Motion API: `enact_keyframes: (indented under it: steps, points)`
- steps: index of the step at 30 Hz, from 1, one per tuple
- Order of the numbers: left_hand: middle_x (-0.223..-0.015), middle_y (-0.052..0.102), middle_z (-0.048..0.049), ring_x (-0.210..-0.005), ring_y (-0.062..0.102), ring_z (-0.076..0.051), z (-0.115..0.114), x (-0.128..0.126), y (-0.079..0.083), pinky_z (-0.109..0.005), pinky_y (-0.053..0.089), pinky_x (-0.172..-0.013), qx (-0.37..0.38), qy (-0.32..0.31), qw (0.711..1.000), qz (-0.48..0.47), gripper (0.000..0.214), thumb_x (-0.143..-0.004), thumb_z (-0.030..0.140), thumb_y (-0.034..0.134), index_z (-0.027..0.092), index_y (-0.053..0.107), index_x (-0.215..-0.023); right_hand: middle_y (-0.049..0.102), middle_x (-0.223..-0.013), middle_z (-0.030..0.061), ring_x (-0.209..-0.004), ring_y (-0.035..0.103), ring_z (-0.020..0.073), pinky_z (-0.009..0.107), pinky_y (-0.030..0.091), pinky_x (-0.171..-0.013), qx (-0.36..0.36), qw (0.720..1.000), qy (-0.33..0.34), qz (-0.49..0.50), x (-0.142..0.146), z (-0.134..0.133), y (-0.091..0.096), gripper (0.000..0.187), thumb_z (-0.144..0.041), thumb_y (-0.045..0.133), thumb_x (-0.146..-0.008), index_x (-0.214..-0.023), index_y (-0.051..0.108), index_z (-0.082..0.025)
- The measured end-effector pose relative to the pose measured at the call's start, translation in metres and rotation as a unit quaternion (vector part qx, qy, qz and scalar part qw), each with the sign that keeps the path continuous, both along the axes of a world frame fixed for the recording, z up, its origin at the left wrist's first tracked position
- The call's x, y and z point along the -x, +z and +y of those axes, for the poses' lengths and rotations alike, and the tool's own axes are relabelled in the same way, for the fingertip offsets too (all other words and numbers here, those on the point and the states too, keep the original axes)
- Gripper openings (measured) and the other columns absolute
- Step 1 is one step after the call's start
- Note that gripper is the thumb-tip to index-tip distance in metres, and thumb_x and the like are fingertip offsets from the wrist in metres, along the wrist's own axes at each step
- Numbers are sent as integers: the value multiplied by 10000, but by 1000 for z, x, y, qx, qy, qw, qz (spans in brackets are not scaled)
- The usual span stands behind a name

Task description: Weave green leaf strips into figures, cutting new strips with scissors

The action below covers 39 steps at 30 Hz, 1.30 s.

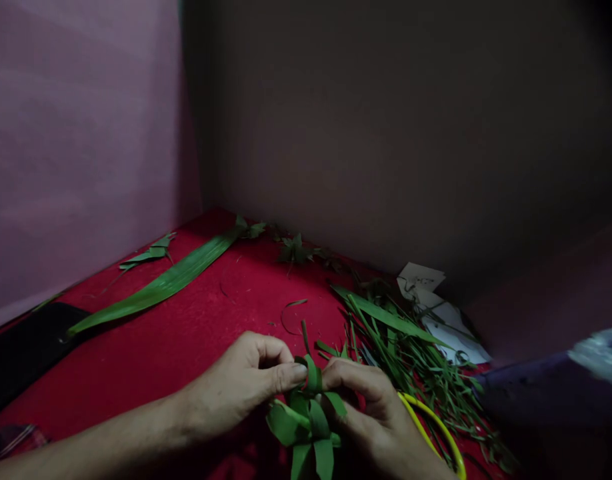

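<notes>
Between my hands is a woven piece of green leaf strips (313, 423), with folded loops at its top and loose ends hanging below. My left hand (259, 373) pinches a strip at its upper left between thumb and forefinger. On the other side my right hand (369, 403) grips the woven piece with bent fingers, which the leaves partly hide. A thin strip end points up above the weave. Just right of my right hand shows a yellow loop handle (439, 423), perhaps of scissors; the rest of it is hidden.
On the red floor (201, 340) lies a long green leaf (171, 280) at left. A pile of leaf strips (411, 347) is at right, near white papers (449, 323). Woven leaf pieces (296, 250) lie by the wall. A black flat object (31, 353) is at far left.
</notes>
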<state>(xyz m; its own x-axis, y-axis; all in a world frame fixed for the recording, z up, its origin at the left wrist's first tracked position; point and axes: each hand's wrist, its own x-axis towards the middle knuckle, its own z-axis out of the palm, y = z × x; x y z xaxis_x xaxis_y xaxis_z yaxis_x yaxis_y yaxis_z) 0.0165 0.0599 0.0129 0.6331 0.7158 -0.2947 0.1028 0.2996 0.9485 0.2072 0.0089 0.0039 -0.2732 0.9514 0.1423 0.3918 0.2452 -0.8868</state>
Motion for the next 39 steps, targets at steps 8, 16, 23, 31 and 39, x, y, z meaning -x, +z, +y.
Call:
enact_keyframes:
  steps: [8,16,23,31,39]
  points:
    - [-516,429,54,-473,337,-71,-1,-1,-4,-201,242,-460,12,-1,1000,-12,394,-682,504,645,150,489,-611,506,-625,-21,-588,456,109,207,351,-552,-25,999,0,26,2,0,-4,164,-192,555,-823,-663,589,-175]
    - [-522,414,56,-491,320,-77,0,-1,-4,-199,239,-460,16,-6,1000,-15,416,-672,527,646,155,477,-598,499,-631,-11,-591,450,113,208,348,-547,-28,999,-11,22,2,1,-10,161,-188,547,-819,-664,584,-169]
    - [-529,399,57,-487,304,-75,-1,-2,-2,-206,224,-464,17,-8,1000,-11,446,-670,563,630,155,463,-603,502,-604,-13,-570,454,113,208,352,-535,-49,998,-18,19,3,1,-8,153,-159,557,-793,-646,595,-170]
    - [-525,415,59,-482,329,-77,-3,-1,-5,-211,249,-477,19,0,1000,-24,420,-682,529,641,157,464,-601,507,-615,-4,-597,476,129,229,363,-559,-108,994,-10,5,4,-1,-8,175,-130,509,-819,-666,572,-184]
    - [-524,443,52,-487,357,-80,-3,-2,-4,-218,258,-486,32,3,999,-33,408,-680,516,654,154,481,-608,537,-669,24,-647,489,154,263,358,-586,-154,985,6,-76,0,-2,-9,188,-114,451,-848,-734,579,-191]
